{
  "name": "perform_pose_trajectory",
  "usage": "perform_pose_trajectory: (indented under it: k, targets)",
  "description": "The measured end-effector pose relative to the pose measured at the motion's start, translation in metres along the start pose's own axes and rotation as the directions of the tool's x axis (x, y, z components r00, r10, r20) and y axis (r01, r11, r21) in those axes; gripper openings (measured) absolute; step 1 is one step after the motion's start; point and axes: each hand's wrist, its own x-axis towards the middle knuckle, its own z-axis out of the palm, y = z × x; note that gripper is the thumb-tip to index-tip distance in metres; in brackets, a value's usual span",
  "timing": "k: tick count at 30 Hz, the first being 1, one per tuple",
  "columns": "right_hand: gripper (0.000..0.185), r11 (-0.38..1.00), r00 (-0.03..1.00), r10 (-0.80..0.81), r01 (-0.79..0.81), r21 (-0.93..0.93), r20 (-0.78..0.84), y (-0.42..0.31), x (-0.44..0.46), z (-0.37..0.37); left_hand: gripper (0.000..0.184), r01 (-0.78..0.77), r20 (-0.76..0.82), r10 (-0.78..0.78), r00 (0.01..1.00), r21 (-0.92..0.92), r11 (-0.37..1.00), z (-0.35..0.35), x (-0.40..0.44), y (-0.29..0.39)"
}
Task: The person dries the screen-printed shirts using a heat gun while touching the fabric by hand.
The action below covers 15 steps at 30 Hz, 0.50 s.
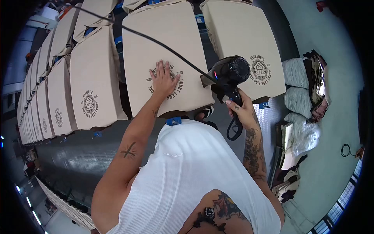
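My left hand [164,81] lies flat with its fingers spread on a beige garment [161,35] stretched over a board, partly covering a round dark print. My right hand [242,108] is wrapped round the handle of a black hair dryer [230,72]. Its nozzle points left, toward the printed garment and my left hand. From the dryer a black cord [163,45] runs up and to the left across the garment. To the right, another beige garment [245,35] on a board carries the same round print [259,69].
More boards with beige garments [95,70] stretch away in a long row on the left. Blue clamps [173,121] sit at the board ends. Plastic-wrapped bundles [296,72] and stacked dark cloth [317,85] lie on the right. A sandal [206,112] shows below the boards.
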Motion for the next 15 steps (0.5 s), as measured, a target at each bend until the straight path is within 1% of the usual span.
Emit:
perform_pose_trajectory:
  k: [3,5,7,9,10,11,13,15]
  targets:
    - [0.043,1.0,1.0,-0.024,0.024,0.008,0.006,0.006,-0.01,-0.044,0.077,0.011,-0.008,-0.01,1.0,0.032,0.999,-0.005,-0.002,0.006]
    - [0.045,1.0,1.0,-0.026,0.026,0.013,-0.012,0.007,-0.014,-0.072,0.077,0.106,0.032,-0.106,0.994,0.019,0.994,-0.01,-0.008,0.02]
    - [0.05,1.0,0.999,0.01,-0.01,0.008,-0.038,0.004,-0.023,-0.097,0.077,0.117,0.027,-0.118,0.993,0.024,0.993,-0.009,-0.015,0.036]
    - [0.05,1.0,0.999,0.006,-0.005,0.013,-0.045,0.004,-0.026,-0.122,0.079,0.184,-0.005,-0.184,0.983,0.071,0.98,-0.006,-0.018,0.049]
    - [0.049,1.0,0.998,0.007,-0.006,0.027,-0.064,0.005,-0.027,-0.137,0.079,0.192,-0.04,-0.189,0.981,0.078,0.978,0.001,-0.021,0.049]
    - [0.049,0.999,0.996,0.011,-0.008,0.04,-0.086,0.007,-0.029,-0.15,0.079,0.184,-0.036,-0.182,0.983,0.075,0.98,0.007,-0.024,0.047]
    - [0.037,0.996,0.992,-0.019,0.03,0.083,-0.127,0.009,-0.032,-0.177,0.08,0.211,-0.097,-0.202,0.974,0.084,0.974,0.012,-0.026,0.047]
    - [0.032,0.998,0.975,-0.027,0.039,0.053,-0.219,0.015,-0.035,-0.2,0.081,0.23,-0.073,-0.223,0.972,0.104,0.968,0.012,-0.025,0.046]
